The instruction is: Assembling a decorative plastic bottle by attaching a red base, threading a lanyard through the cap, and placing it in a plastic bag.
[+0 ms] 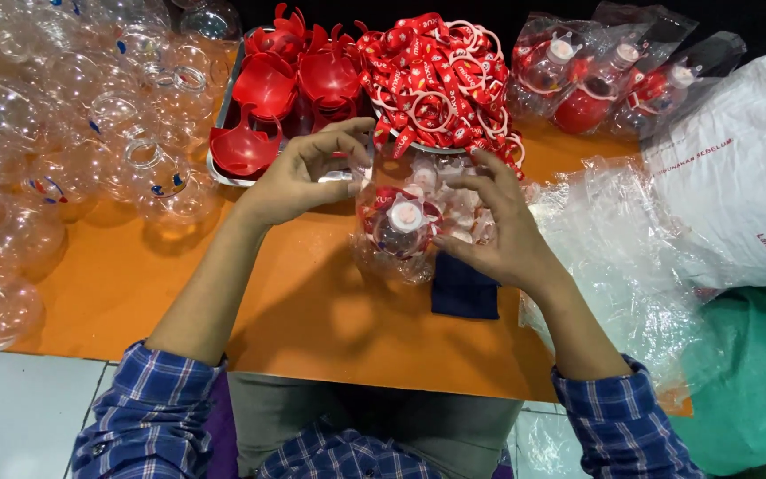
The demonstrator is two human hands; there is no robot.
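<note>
Orange table (135, 293), both hands' fingers pinching a clear bag (396, 257) around a round bottle (401, 226), left hand (299, 173), right hand (498, 226)

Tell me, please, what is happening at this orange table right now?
A person in a blue plaid shirt holds a clear round bottle with a white cap over the orange table. The left hand and the right hand pinch the clear plastic wrap around it. Empty clear bottles are piled to the left, red holders and red straps lie behind, and bagged bottles sit at the back right.

Head-worn view, looking steeply down, close over orange table (312, 328)
</note>
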